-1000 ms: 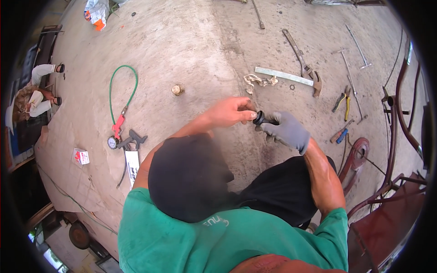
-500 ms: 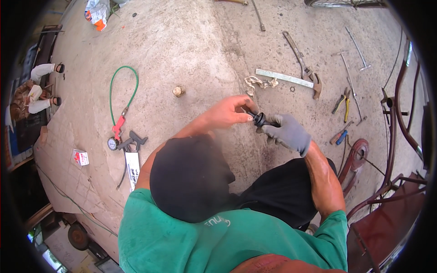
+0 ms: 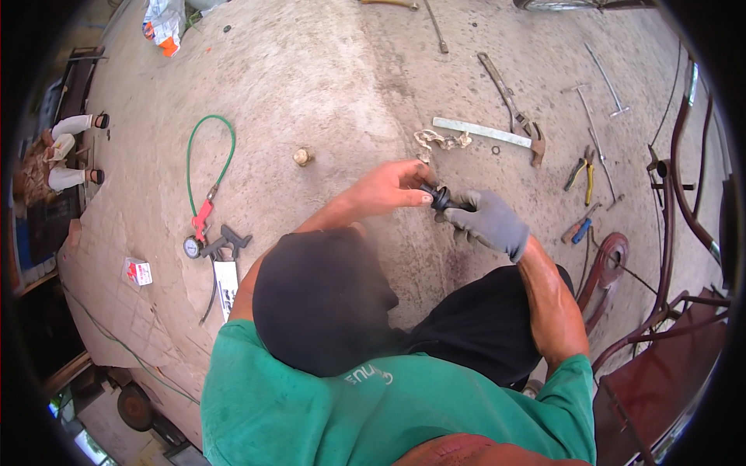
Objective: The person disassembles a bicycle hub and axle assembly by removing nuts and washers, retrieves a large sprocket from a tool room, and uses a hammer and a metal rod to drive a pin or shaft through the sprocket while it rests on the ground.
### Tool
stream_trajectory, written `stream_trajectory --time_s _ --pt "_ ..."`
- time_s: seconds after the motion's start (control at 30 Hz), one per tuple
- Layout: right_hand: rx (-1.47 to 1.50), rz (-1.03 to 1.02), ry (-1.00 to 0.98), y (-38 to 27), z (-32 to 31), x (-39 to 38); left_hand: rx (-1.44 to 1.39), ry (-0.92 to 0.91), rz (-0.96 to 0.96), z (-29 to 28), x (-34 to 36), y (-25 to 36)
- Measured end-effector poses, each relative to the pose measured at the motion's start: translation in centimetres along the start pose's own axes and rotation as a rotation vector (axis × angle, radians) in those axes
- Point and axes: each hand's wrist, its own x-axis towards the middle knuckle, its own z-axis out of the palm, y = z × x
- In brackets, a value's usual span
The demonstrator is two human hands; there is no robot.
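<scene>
Bare left hand (image 3: 395,185) with thumb and fingers closed on one end of a black part (image 3: 440,199), gloved right hand (image 3: 493,220) curled around the other, ends partly hidden by fingers, hammer (image 3: 497,134) beyond, spoked wheel (image 3: 561,6) cropped at top.

Black part (image 3: 441,199): smooth, slight gloss; metal or plastic, can't tell. Glove (image 3: 499,220): matt grey fabric. Floor (image 3: 342,101): rough matt concrete, stained. Rag (image 3: 440,140): crumpled cloth. Hammer (image 3: 483,131): dull chalky handle, rusty-looking metal head. Wrench (image 3: 498,84): dull dark metal. Pliers (image 3: 590,177): metal, smooth plastic-looking grips. Hose (image 3: 232,144): smooth green, rubber or plastic. Bag (image 3: 165,27): crinkled plastic, some shine. Box (image 3: 138,272): smooth printed card. Frame (image 3: 667,256): painted metal, glossy. Shirt (image 3: 373,419), cap (image 3: 326,303), trousers (image 3: 482,326): matt cloth.
</scene>
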Motion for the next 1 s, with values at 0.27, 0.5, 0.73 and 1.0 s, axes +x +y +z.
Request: stream_trajectory --time_s 0.27,0.5,0.73,1.0 --pt "0.084 -0.029 0.009 1.0 -0.6 -0.1 -0.167 0.176 -0.028 -1.2 -0.4 -0.1" --pt "0.032 -0.010 0.008 0.7 -0.7 0.0 -0.131 -0.009 -0.075 0.2 0.7 -0.9" --pt "-0.079 0.004 0.066 0.9 -0.6 0.3 0.101 0.017 -0.109 1.0 1.1 -1.0" --pt "-0.137 -0.073 0.140 0.8 -0.4 0.1 -0.399 0.039 -0.099 1.3 1.2 -4.5"
